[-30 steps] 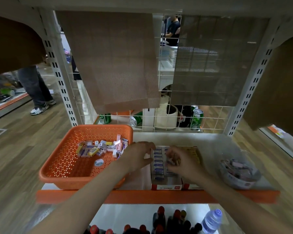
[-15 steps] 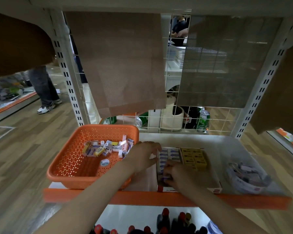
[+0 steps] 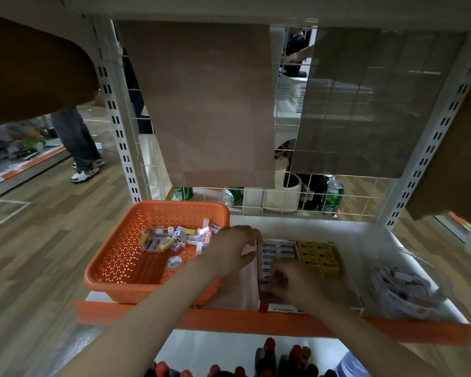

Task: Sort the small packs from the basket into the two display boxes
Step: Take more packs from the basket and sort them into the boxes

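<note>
An orange perforated basket sits at the left of the shelf with several small packs heaped at its far side. Right of it stand two display boxes side by side: one with blue-and-white packs, one with yellow packs. My left hand rests on the far left edge of the blue box, fingers curved over its rim. My right hand lies over the near rows of the blue box, fingers curled down among the packs; what it holds is hidden.
A clear plastic bag with more small packs lies at the right of the shelf. The orange shelf lip runs along the front. Bottles stand on the shelf below. Cans sit behind the wire grid. A person's legs stand at the left.
My right hand has drawn back from the far rows to the near end of the blue box. The left hand stays at the box's far left edge. The view has shifted slightly.
</note>
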